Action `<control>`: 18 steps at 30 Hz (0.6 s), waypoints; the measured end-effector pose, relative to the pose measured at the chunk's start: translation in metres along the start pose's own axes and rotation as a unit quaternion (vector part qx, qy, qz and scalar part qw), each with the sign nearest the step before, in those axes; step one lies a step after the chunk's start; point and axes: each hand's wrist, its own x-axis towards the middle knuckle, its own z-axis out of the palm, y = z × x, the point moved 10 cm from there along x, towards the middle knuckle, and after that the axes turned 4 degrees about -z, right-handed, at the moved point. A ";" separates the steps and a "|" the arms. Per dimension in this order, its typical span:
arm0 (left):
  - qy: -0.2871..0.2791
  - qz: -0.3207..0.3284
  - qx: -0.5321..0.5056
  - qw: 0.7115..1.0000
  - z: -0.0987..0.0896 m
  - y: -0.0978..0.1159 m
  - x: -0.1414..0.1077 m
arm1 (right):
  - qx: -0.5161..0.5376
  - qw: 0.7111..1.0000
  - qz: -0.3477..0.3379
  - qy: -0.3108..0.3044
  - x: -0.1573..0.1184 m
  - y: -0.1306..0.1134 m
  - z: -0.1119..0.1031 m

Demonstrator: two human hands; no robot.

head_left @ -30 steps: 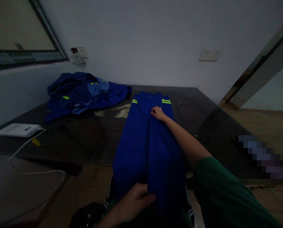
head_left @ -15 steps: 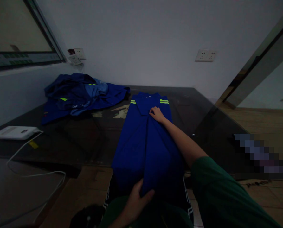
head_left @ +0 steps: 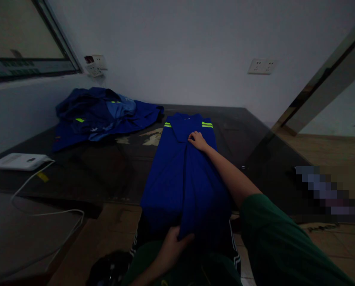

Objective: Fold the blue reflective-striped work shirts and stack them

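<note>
A blue work shirt [head_left: 165, 174] lies lengthwise on the dark table, its sides folded inward so that two edges meet along the middle. Yellow-green stripe pairs show on both sides near its far end. My right hand [head_left: 198, 141] is on the upper middle of the shirt, fingertips pinching the folded edge. At the near end, my left hand [head_left: 174, 242] grips the lower corner of the right-hand flap, thumb on one side and fingers partly hidden by cloth. The shirt's near end hangs past the table edge over my lap, in shadow.
A heap of blue clothes [head_left: 96, 115] lies at the back left of the table [head_left: 105, 171]. A white device [head_left: 20, 161] with a white cable [head_left: 58, 213] sits at the left. Wall sockets [head_left: 262, 66] are behind. A blurred-out object [head_left: 323, 190] lies at the right edge.
The view has shifted slightly. Near my left hand, the right-hand flap is drawn tauter, with long creases. Both hands keep their hold in nearly the same places.
</note>
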 end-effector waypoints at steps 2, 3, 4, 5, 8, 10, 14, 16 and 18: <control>0.007 0.004 0.012 1.000 -0.004 -0.004 0.003 | 0.001 1.000 0.001 0.000 0.000 -0.001 -0.001; 0.005 0.001 0.016 1.000 -0.003 -0.006 0.003 | 0.002 1.000 0.001 0.000 0.000 -0.001 -0.001; 0.001 -0.006 0.017 1.000 -0.001 -0.006 0.003 | 0.002 1.000 0.002 0.000 0.000 -0.001 -0.002; -0.005 -0.015 0.017 1.000 0.002 -0.007 0.003 | 0.002 1.000 0.003 0.000 0.000 -0.001 -0.002; -0.014 -0.039 0.015 0.999 0.010 -0.002 -0.001 | -0.001 1.000 0.008 -0.003 0.000 -0.001 -0.002; -0.013 -0.050 0.012 0.999 0.013 0.004 -0.006 | -0.004 1.000 0.011 -0.005 -0.001 -0.002 -0.002; -0.017 -0.053 0.010 0.998 0.016 0.012 -0.010 | -0.008 1.000 0.014 -0.009 -0.001 -0.002 -0.002; -0.016 -0.045 0.015 0.999 0.013 0.011 -0.009 | -0.011 1.000 0.015 -0.011 -0.001 -0.003 -0.002; -0.017 -0.038 0.024 0.999 0.010 0.006 -0.005 | -0.015 1.000 0.015 -0.011 -0.002 -0.005 -0.003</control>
